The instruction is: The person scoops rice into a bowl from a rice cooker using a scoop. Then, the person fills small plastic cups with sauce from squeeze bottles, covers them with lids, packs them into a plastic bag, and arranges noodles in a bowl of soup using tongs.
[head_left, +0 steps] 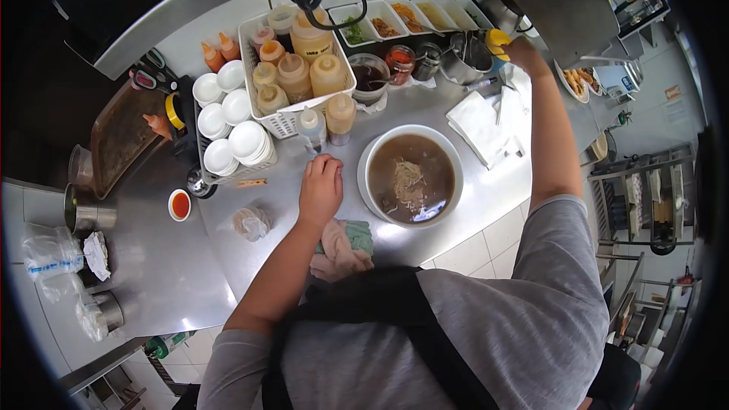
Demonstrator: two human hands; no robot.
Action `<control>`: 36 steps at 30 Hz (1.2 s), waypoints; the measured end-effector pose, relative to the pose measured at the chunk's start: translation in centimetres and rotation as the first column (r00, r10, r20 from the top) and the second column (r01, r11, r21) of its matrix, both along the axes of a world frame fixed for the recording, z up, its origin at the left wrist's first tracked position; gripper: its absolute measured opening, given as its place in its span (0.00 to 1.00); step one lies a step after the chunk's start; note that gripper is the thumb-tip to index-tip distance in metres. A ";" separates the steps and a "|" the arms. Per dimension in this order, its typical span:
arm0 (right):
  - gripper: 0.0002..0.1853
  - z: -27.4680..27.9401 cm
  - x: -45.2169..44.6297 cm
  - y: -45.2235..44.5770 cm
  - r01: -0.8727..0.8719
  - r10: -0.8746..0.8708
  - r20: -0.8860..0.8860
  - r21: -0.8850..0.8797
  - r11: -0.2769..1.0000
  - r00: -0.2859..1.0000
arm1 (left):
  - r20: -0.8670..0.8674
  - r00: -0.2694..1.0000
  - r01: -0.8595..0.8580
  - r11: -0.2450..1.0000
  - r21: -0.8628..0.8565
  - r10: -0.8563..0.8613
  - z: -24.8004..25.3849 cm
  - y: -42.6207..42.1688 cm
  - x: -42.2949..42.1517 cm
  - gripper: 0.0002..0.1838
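My right hand (522,55) is stretched out to the upper right, its fingers closed on a yellow item (497,42) beside a metal pot (465,61). My left hand (320,186) rests on the steel counter (296,243), just below a clear squeeze bottle (311,133); its fingers are bent and whether anything is under them is hidden. Between my arms, a large white bowl (458,175) of brown broth has a pale shredded heap (408,181) in its middle. A pink and green cloth (342,247) lies below my left hand.
A white basket (282,123) holds several sauce bottles. Left of it, small white bowls (247,140) are stacked. Ingredient trays (383,23) line the back. White napkins (478,125) lie right of the broth bowl. A small red sauce dish (179,205) stands at the left.
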State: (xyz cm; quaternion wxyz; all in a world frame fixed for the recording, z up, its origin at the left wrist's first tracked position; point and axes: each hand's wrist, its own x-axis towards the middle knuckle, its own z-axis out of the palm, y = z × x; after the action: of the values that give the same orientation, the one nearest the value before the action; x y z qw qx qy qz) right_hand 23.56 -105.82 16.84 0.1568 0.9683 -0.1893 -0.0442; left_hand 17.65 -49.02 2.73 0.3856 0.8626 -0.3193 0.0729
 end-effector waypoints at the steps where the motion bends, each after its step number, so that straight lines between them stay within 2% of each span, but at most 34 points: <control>1: 0.18 0.3 -0.8 -0.4 -0.035 0.033 -0.043 -0.045 0.998 0.999 | -0.009 1.000 0.007 1.000 0.002 -0.007 -0.1 0.0 -0.1 0.05; 2: 0.15 0.7 -1.6 -0.4 -0.072 0.065 -0.085 -0.089 0.993 0.994 | 0.003 1.000 -0.001 1.000 0.004 0.001 -0.2 0.0 -0.1 0.05; 4: 0.13 1.8 -3.9 2.1 -0.259 0.277 -0.008 -0.388 0.885 0.961 | 0.009 1.000 -0.001 1.000 0.006 0.001 -0.2 -0.1 0.0 0.05; 5: 0.13 1.5 -5.3 5.8 -0.007 -0.046 0.583 0.088 0.996 0.811 | 0.019 1.000 -0.008 1.000 0.005 0.008 -0.3 -0.1 0.1 0.05; 6: 0.14 1.5 -6.7 9.3 0.001 -0.058 0.668 0.086 0.996 0.742 | 0.025 1.000 -0.013 1.000 0.005 0.013 -0.4 -0.1 0.0 0.05; 8: 0.15 -4.5 -8.4 6.5 -0.016 0.006 0.325 0.028 0.999 0.946 | 0.015 1.000 -0.008 1.000 -0.003 0.008 -0.5 0.0 -0.3 0.05; 9: 0.15 -5.2 -10.0 8.2 0.087 -0.172 0.340 0.251 0.964 0.925 | 0.021 1.000 -0.009 1.000 -0.005 0.010 -0.5 0.0 -0.2 0.04; 10: 0.13 -5.2 -11.5 9.5 0.077 -0.232 0.442 0.342 0.937 0.867 | 0.029 0.999 -0.012 1.000 -0.008 0.012 -0.5 0.0 -0.1 0.04; 12: 0.14 -5.9 -13.5 9.7 0.044 -0.447 0.496 0.632 0.774 0.745 | 0.029 1.000 -0.012 1.000 0.003 0.012 -0.4 0.0 -0.1 0.04; 13: 0.14 -6.3 -15.0 9.9 0.052 -0.451 0.486 0.635 0.770 0.748 | 0.043 0.999 -0.012 1.000 -0.005 0.012 -0.5 0.0 -0.1 0.04; 15: 0.16 -2.5 -18.6 15.7 -0.118 -0.557 0.306 0.930 0.349 0.772 | 0.053 0.999 -0.009 1.000 -0.009 0.009 -0.5 -0.1 -0.1 0.04; 17: 0.16 0.5 -21.5 21.7 -0.057 -0.464 0.209 0.946 0.319 0.861 | 0.061 0.998 -0.011 1.000 -0.002 0.011 -0.5 -0.1 -0.1 0.05; 19: 0.17 0.4 -23.5 24.6 -0.053 -0.267 0.175 0.911 0.410 0.948 | 0.056 0.998 -0.010 1.000 0.012 0.010 -0.6 -0.1 -0.1 0.05; 20: 0.17 -0.3 -24.2 25.5 -0.109 -0.178 0.199 0.903 0.416 0.964 | 0.060 0.998 -0.014 1.000 0.019 0.013 -0.6 -0.1 -0.1 0.05; 22: 0.16 -0.5 -24.7 28.3 -0.098 -0.144 0.219 0.811 0.577 0.965 | 0.063 0.998 -0.014 1.000 0.018 0.013 -0.7 -0.2 -0.1 0.05; 23: 0.16 -0.9 -24.6 29.2 -0.092 -0.146 0.212 0.815 0.572 0.966 | 0.071 0.997 -0.016 1.000 0.013 0.015 -0.8 -0.2 -0.1 0.05; 25: 0.15 -1.6 -24.6 30.6 -0.204 -0.025 0.374 0.558 0.805 0.927 | 0.074 0.997 -0.016 1.000 0.018 0.015 -0.9 -0.2 0.0 0.05; 26: 0.15 -1.8 -24.5 30.9 -0.201 -0.026 0.369 0.563 0.801 0.929 | 0.082 0.997 -0.017 1.000 0.016 0.015 -0.9 -0.1 0.0 0.05; 28: 0.15 -2.1 -24.1 31.2 -0.177 0.012 0.353 0.440 0.881 0.936 | 0.076 0.997 -0.016 0.999 0.028 0.014 -1.0 -0.1 0.0 0.05; 32: 0.12 -2.7 -24.0 31.7 -0.226 0.082 0.384 0.345 0.911 0.920 | 0.076 0.997 -0.015 1.000 0.025 0.013 -1.1 -0.1 0.1 0.05; 34: 0.09 -2.6 -24.1 31.9 -0.299 0.136 0.488 0.275 0.914 0.862 | 0.065 0.998 -0.018 0.999 0.029 0.016 -1.2 -0.1 0.0 0.05; 36: 0.09 -2.0 -24.4 32.0 -0.312 0.144 0.517 0.255 0.915 0.844 | 0.055 0.998 -0.020 0.999 0.031 0.018 -1.2 -0.1 0.1 0.05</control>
State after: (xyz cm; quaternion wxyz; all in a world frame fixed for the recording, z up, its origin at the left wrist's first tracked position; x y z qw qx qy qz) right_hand -0.87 -73.86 14.84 -0.0559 0.9757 -0.0945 0.1897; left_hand 17.72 -49.08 1.57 0.3625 0.8692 -0.3225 0.0952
